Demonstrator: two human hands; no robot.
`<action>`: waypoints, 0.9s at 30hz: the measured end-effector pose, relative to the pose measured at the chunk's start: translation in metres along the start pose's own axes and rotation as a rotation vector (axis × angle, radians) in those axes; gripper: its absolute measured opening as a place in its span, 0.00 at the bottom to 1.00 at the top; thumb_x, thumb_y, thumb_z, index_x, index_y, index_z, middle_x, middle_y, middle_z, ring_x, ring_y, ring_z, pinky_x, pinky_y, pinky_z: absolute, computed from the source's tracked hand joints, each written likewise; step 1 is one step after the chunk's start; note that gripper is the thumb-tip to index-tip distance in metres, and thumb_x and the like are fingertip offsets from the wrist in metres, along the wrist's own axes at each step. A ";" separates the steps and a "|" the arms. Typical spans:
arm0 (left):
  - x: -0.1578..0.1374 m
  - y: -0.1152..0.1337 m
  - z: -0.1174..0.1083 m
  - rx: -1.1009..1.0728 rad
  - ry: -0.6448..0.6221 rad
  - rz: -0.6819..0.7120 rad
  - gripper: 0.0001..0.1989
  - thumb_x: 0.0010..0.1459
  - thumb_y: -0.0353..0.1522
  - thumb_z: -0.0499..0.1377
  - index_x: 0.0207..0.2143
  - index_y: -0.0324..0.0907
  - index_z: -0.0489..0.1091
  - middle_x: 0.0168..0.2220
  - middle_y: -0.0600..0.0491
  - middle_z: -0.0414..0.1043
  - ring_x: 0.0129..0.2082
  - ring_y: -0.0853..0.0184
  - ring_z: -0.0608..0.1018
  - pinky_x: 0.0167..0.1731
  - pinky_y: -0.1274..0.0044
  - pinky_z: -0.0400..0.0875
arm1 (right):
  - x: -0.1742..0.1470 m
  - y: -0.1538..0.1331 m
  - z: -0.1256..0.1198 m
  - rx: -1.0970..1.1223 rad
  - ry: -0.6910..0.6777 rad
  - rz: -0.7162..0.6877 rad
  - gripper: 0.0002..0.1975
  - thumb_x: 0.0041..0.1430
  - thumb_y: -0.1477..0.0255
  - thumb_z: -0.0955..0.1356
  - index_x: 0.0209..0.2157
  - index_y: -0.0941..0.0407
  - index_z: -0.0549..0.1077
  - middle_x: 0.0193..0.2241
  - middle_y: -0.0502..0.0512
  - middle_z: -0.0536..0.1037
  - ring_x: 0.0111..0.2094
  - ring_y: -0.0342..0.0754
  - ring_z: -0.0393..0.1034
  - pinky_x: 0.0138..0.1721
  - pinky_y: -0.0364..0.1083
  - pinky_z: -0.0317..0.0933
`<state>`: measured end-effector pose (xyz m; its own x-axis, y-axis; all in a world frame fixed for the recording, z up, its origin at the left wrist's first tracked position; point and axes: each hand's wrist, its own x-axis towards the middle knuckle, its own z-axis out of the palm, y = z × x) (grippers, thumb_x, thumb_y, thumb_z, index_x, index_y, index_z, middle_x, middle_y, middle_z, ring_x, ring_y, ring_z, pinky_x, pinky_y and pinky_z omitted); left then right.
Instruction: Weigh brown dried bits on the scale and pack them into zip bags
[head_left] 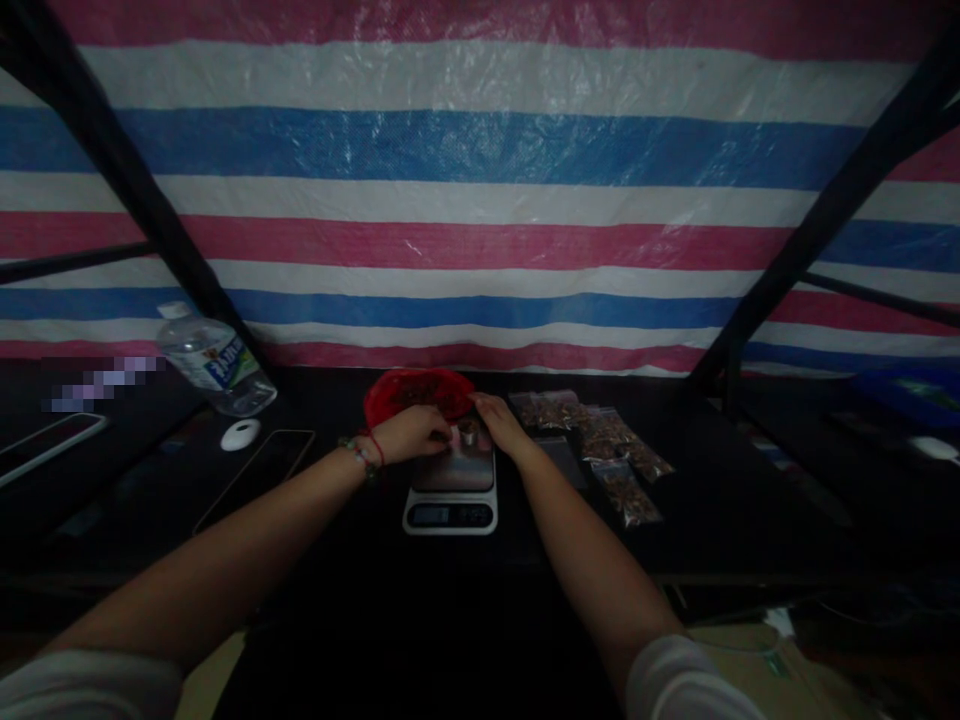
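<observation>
A kitchen scale [453,475] with a white body and a metal plate lies on the black table in front of me. On the plate stands a small shiny cup [469,432]. My left hand [415,432], with bracelets at the wrist, is over the plate's left side; its fingers are curled together, and what they hold is too dark to make out. Stretched out beside the cup, my right hand [501,418] has its fingertips near the rim of a red bowl [379,397]. Brown bits lie in that bowl, behind the scale.
Several clear bags of brown pieces [626,492] lie to the right, next to a flat empty bag [561,460]. To the left are a phone [259,475], a white mouse [240,434] and a plastic bottle [217,365]. A striped sheet [480,240] hangs behind the table.
</observation>
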<state>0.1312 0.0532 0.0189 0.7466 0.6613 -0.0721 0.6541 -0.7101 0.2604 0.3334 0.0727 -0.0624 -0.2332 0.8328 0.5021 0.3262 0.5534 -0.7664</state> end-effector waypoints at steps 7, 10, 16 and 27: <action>-0.005 0.003 0.016 -0.059 0.045 0.063 0.09 0.54 0.32 0.59 0.39 0.47 0.75 0.40 0.53 0.75 0.43 0.64 0.74 0.47 0.77 0.63 | -0.001 -0.002 -0.001 -0.030 -0.003 0.020 0.31 0.63 0.50 0.52 0.42 0.53 0.76 0.42 0.55 0.77 0.49 0.51 0.67 0.53 0.50 0.58; -0.009 0.005 0.016 -0.092 0.095 0.008 0.10 0.53 0.33 0.60 0.39 0.45 0.73 0.41 0.53 0.74 0.44 0.63 0.73 0.47 0.77 0.64 | 0.000 -0.003 -0.001 0.000 -0.009 0.013 0.32 0.62 0.49 0.52 0.43 0.55 0.75 0.43 0.56 0.77 0.47 0.50 0.69 0.52 0.50 0.59; -0.016 0.004 0.016 -0.146 0.187 -0.077 0.15 0.55 0.34 0.58 0.46 0.42 0.70 0.44 0.49 0.74 0.43 0.63 0.74 0.45 0.75 0.66 | -0.001 0.000 0.001 -0.003 -0.009 0.023 0.31 0.62 0.49 0.52 0.42 0.55 0.76 0.43 0.56 0.76 0.49 0.50 0.68 0.53 0.49 0.57; -0.043 -0.016 0.023 -0.182 0.213 -0.087 0.16 0.54 0.36 0.57 0.45 0.41 0.71 0.40 0.49 0.74 0.38 0.64 0.75 0.39 0.76 0.68 | -0.003 0.001 0.000 0.010 0.044 0.018 0.29 0.63 0.51 0.53 0.44 0.54 0.75 0.44 0.56 0.75 0.49 0.49 0.66 0.54 0.49 0.55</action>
<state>0.0909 0.0305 -0.0042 0.6341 0.7672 0.0969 0.6676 -0.6063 0.4320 0.3346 0.0710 -0.0641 -0.1866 0.8428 0.5049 0.3213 0.5380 -0.7793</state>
